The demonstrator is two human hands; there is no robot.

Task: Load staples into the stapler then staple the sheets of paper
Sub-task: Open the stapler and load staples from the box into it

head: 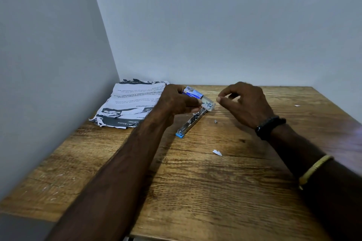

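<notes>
Walls (49, 64) close the table (195, 191) at nine and twelve o'clock; open wood lies toward six. The left hand (176, 100) grips the staple box (193, 93) above the open stapler (191, 123), sheets of paper (133, 101) at its ten o'clock. On the right hand (246, 101), curled fingertips nearly meet; whether they pinch anything is unclear.

A white paper scrap (217, 152) lies on the wooden table (195, 191).

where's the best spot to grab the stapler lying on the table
Probably the chrome middle of the stapler, pinched across its narrow sides from above and from the right. It lies flat and long with its blue end nearest you, and the left hand holds the staple box over its far end.
</notes>
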